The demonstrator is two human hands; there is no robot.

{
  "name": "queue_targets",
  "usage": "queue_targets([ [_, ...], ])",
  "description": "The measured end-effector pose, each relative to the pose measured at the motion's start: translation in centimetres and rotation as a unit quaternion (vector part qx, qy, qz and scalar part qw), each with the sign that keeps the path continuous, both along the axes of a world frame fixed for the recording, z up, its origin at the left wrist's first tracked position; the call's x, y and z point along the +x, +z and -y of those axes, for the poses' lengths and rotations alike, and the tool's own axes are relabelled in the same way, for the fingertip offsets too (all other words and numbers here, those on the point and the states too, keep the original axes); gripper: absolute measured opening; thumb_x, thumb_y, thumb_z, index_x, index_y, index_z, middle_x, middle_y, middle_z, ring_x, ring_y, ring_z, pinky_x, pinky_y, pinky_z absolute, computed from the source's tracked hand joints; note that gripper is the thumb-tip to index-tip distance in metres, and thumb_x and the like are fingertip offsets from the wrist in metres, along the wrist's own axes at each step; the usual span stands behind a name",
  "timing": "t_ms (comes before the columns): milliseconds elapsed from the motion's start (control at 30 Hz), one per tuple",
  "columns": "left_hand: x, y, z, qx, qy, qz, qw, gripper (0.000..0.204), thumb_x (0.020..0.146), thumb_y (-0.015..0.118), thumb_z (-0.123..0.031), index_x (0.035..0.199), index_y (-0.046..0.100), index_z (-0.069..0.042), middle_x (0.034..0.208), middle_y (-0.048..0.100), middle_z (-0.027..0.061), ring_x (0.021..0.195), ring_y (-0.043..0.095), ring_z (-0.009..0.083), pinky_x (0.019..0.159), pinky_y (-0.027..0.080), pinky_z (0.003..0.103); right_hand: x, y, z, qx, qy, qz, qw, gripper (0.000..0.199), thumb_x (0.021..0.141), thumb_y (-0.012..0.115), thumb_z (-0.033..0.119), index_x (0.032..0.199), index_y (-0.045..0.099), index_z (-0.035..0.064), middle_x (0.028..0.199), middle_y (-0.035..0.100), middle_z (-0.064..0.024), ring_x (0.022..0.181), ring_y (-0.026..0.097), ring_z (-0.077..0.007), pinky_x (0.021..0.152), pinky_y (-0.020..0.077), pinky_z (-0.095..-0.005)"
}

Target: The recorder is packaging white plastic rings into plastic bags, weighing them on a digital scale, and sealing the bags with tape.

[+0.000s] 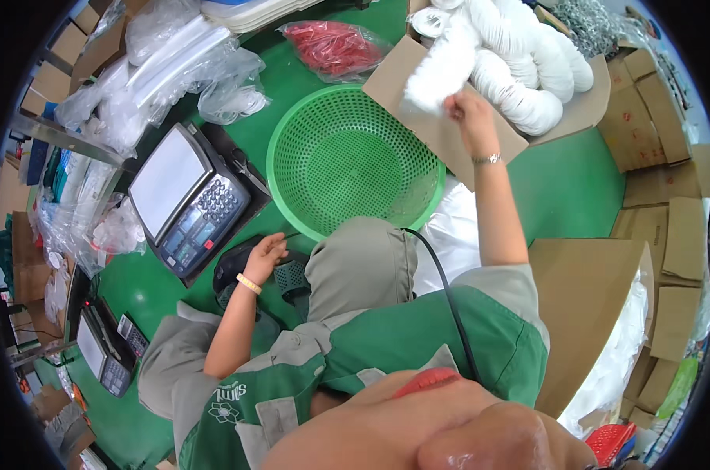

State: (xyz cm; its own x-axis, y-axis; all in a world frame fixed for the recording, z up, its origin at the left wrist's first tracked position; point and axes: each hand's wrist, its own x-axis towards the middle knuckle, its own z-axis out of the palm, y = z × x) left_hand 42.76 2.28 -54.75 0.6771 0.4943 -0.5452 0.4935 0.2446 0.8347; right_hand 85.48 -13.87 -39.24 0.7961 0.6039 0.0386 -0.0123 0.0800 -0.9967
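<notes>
The right hand's [463, 106] grip is closed around a stack of white discs [441, 72], held above a cardboard flap just beyond the empty green basket [353, 160]. The left hand [265, 254] rests, fingers loosely curled, on a dark object beside the weighing scale [189, 200].

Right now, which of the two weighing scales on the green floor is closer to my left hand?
The larger scale, beside the green basket, lies just above your left hand. The smaller scale sits farther off, toward the lower left edge.
</notes>
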Motion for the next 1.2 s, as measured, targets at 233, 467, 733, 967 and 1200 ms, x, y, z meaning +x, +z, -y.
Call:
queue_targets([
  [233, 1.9, 0.8, 0.5, -0.028, -0.008, 0.031, 0.999, 0.036, 0.087, 0.053, -0.022, 0.117, 0.049, -0.004, 0.102, 0.058, 0.0011, 0.083, 0.056, 0.0093, 0.068, 0.041, 0.021, -8.3, -8.8, 3.4, -0.098, 0.096, -0.003, 0.991, 0.025, 0.082, 0.044, 0.014, 0.071, 0.06, -0.0007, 0.07, 0.057, -0.0026, 0.068, 0.05, -0.0106, 0.066, 0.0408, -0.0241],
  [467, 2.3, 0.7, 0.4, -0.032, -0.02, 0.017, 0.999, 0.034, 0.088, 0.05, -0.022, 0.118, 0.048, -0.006, 0.106, 0.057, 0.0015, 0.086, 0.056, 0.0074, 0.072, 0.042, 0.02, -14.0, -16.2, 4.2, -0.274, 0.216, 0.062, 0.935, 0.017, 0.076, 0.053, 0.016, 0.081, 0.063, 0.0034, 0.077, 0.061, -0.0133, 0.071, 0.059, -0.0238, 0.067, 0.0453, -0.0302],
  [733, 1.8, -0.3, 0.4, -0.041, -0.001, 0.035, 0.999, 0.035, 0.086, 0.054, -0.022, 0.116, 0.05, -0.005, 0.097, 0.059, -0.0019, 0.08, 0.055, 0.0065, 0.066, 0.04, 0.019, -15.3, -19.6, 4.2, -0.22, 0.296, 0.25, 0.895, 0.018, 0.074, 0.055, 0.016, 0.085, 0.062, 0.0044, 0.073, 0.057, -0.007, 0.07, 0.056, -0.0176, 0.064, 0.0452, -0.029],
  [967, 0.9, -1.6, -0.4, -0.025, -0.01, 0.023, 0.999, 0.035, 0.088, 0.052, -0.023, 0.119, 0.048, -0.007, 0.105, 0.058, 0.0007, 0.085, 0.055, 0.0076, 0.07, 0.04, 0.02, -15.2, -17.7, 3.2, -0.355, 0.238, 0.178, 0.886, 0.015, 0.072, 0.058, 0.01, 0.086, 0.062, 0.0077, 0.081, 0.058, -0.0079, 0.074, 0.058, -0.0195, 0.067, 0.0457, -0.0301],
  [1200, 0.4, -1.6, -0.7, -0.007, 0.017, 0.053, 0.998, 0.034, 0.086, 0.054, -0.014, 0.115, 0.048, 0.003, 0.097, 0.059, 0.0075, 0.085, 0.056, 0.0123, 0.077, 0.046, 0.025, -10.1, -6.9, 0.6, -0.24, 0.179, 0.402, 0.865, 0.01, 0.073, 0.057, 0.005, 0.081, 0.062, 0.0064, 0.08, 0.058, -0.0105, 0.077, 0.056, -0.0267, 0.068, 0.0454, -0.0349],
])
